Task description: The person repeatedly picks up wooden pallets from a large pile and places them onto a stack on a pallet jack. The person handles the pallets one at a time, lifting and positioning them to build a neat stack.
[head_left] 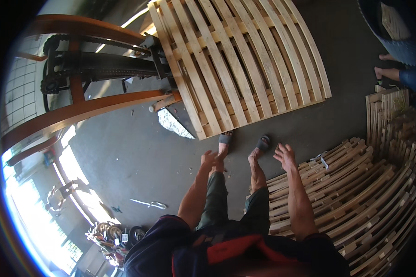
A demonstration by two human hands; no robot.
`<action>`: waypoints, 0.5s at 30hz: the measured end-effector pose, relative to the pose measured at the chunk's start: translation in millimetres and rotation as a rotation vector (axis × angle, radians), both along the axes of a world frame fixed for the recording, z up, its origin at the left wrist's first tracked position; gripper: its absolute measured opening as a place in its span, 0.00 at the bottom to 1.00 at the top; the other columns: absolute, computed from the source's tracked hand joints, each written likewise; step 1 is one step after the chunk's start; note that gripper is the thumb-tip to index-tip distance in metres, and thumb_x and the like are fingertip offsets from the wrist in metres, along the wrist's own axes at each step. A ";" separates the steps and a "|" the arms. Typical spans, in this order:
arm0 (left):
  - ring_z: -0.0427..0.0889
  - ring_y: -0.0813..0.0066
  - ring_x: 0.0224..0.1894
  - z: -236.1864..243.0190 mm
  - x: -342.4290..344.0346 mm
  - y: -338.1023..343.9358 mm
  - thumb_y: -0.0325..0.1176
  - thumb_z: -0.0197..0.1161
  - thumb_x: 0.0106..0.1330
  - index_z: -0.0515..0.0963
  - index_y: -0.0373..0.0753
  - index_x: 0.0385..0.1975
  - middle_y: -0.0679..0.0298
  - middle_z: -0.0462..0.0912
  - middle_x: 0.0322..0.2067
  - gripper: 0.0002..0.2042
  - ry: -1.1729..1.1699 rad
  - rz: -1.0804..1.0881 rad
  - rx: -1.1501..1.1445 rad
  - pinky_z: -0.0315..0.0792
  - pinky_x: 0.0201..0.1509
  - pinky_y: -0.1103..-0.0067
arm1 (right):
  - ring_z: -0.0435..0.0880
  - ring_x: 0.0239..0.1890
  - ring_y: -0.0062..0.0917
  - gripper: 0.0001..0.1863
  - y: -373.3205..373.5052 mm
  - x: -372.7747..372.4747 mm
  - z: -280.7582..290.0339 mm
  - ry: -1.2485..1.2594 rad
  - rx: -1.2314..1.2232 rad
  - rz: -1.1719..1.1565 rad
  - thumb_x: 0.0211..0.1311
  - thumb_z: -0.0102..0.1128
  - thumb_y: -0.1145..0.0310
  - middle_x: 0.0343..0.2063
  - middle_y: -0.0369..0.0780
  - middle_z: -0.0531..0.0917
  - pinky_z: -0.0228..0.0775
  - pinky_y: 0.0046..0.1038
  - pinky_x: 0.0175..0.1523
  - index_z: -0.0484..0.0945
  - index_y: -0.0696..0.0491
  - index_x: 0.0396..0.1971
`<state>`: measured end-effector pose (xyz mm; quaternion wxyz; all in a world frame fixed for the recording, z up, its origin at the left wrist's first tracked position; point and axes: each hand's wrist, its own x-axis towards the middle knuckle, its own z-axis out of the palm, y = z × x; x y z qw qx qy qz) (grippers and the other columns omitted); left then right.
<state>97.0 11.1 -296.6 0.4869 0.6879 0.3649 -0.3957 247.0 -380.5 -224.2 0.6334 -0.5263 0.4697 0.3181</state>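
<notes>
My left hand [209, 158] hangs in the air above my left leg, its fingers apart and nothing in them. Across from it, my right hand [285, 156] is raised beside the stacked wood, fingers spread and empty. Just ahead of both hands lies a large slatted wooden pallet [245, 60], its near edge by my sandalled feet. Neither hand touches it. To the right of my right forearm, long stacks of wooden slats [328, 194] fan out, with a small pale looped object [322, 159] on top.
An orange-framed machine with chains [92, 71] stands left of the pallet. A tool with a loop handle [149, 203] lies on the grey floor [138, 161]. Wheels [115, 233] and assorted parts are piled at lower left. Another person's leg [388, 74] shows at far right.
</notes>
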 end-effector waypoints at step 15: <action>0.66 0.47 0.64 -173.7 47.9 25.8 0.48 0.66 0.63 0.55 0.34 0.66 0.48 0.65 0.62 0.39 0.112 1.563 -0.810 0.66 0.64 0.53 | 0.70 0.62 0.48 0.46 80.0 62.9 -232.7 -0.073 0.144 -0.432 0.54 0.70 0.46 0.58 0.56 0.71 0.61 0.54 0.64 0.61 0.60 0.64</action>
